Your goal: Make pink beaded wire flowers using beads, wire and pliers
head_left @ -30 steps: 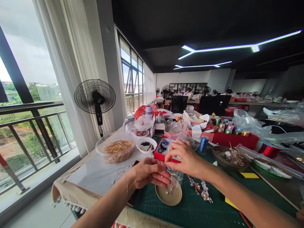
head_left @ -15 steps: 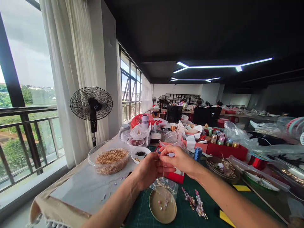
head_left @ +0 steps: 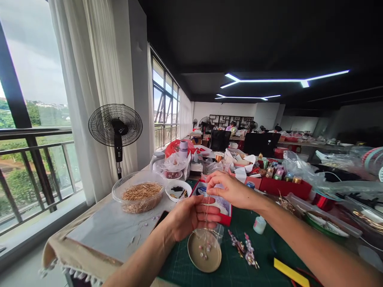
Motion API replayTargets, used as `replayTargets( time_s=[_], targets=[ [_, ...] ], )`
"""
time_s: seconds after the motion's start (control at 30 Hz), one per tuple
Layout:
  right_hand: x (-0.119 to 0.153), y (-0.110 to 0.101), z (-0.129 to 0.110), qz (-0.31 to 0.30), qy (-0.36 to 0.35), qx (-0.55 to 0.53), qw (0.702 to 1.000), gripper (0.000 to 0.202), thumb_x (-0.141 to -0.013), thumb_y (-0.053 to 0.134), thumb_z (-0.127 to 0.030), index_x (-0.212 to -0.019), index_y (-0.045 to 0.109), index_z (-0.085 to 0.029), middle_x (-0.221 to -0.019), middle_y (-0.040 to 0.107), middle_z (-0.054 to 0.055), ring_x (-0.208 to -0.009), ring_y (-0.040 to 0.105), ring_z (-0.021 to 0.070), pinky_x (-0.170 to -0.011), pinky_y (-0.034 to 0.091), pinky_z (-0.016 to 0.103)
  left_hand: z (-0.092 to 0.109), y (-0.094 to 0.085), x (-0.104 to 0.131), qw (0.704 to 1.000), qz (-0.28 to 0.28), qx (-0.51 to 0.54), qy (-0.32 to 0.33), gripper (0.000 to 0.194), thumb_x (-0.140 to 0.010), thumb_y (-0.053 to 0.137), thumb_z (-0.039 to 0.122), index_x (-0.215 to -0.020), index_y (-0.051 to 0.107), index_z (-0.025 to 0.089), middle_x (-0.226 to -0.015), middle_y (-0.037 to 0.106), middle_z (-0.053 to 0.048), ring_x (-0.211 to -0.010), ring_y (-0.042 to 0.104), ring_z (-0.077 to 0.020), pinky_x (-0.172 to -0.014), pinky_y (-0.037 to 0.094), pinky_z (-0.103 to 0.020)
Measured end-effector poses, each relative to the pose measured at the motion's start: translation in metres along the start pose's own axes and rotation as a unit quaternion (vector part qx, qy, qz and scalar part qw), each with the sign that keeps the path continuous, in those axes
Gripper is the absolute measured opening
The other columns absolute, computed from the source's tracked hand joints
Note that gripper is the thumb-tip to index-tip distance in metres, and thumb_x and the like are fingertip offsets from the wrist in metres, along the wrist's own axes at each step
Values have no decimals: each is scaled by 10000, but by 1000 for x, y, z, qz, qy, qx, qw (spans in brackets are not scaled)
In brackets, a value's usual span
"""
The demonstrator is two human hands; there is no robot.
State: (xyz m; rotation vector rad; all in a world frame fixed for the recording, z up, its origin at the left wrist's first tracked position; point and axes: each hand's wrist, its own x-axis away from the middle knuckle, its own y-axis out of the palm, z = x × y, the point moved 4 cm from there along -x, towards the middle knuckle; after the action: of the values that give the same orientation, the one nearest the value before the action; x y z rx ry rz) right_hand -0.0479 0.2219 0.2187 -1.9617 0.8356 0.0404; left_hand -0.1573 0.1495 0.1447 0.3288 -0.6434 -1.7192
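My left hand [head_left: 194, 217] is palm up with its fingers spread, beside a thin strand [head_left: 206, 217] that hangs down in front of them. Above it, my right hand [head_left: 226, 189] pinches the top of that strand between thumb and fingertips. Below both hands lies a round beige dish [head_left: 196, 259] with a few small pink and clear beads. Beaded pink and purple pieces [head_left: 249, 251] rest on the green mat [head_left: 236, 275] to the right of the dish. Behind the hands stands an open red box [head_left: 228, 219], partly hidden.
A clear tub of golden pins [head_left: 140, 195] and a white bowl with dark pieces [head_left: 178, 190] stand at the left. A small white jar [head_left: 259, 225] and a yellow-handled tool [head_left: 290, 272] lie right. A black fan [head_left: 118, 127] stands by the curtain. A person [head_left: 230, 126] sits far back.
My right hand has risen away from my left hand, drawing the strand up. My left hand has lowered slightly and its fingers have spread. The white jar has come into view.
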Motion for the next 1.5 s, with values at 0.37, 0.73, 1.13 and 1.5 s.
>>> replayTargets(
  time_s=[0.37,0.73,1.13,1.5],
  targets=[
    [-4,-1,-8,-1,-8,66,998,101,-796,607,-229,-714,666,-219,-1015,640,37,-1006,512,259,-907,310,461,-12,-9,1,999,32,4,32,141,-792,579,183,-895,612,94,-788,689,-113,-729,675,-224,-705,529,-359],
    [-20,-10,-21,4,-51,48,998,126,-760,580,-217,-677,675,-207,-832,653,48,-866,567,228,-787,417,371,21,-9,8,999,30,-39,-16,298,-853,394,177,-1022,602,46,-832,690,-150,-774,670,-249,-767,494,-393],
    [-36,-15,-41,-26,-85,46,995,98,-752,586,-199,-696,667,-208,-792,660,1,-798,592,186,-752,412,328,45,-7,18,996,40,-74,15,286,-887,367,193,-988,607,74,-819,679,-121,-682,662,-217,-723,511,-375],
    [-38,-10,-28,-10,-61,20,998,75,-747,597,-227,-712,662,-217,-796,662,23,-796,584,203,-734,404,342,32,-13,14,997,70,-18,23,240,-869,435,176,-965,624,62,-795,670,-119,-670,652,-202,-703,520,-348]
  ],
)
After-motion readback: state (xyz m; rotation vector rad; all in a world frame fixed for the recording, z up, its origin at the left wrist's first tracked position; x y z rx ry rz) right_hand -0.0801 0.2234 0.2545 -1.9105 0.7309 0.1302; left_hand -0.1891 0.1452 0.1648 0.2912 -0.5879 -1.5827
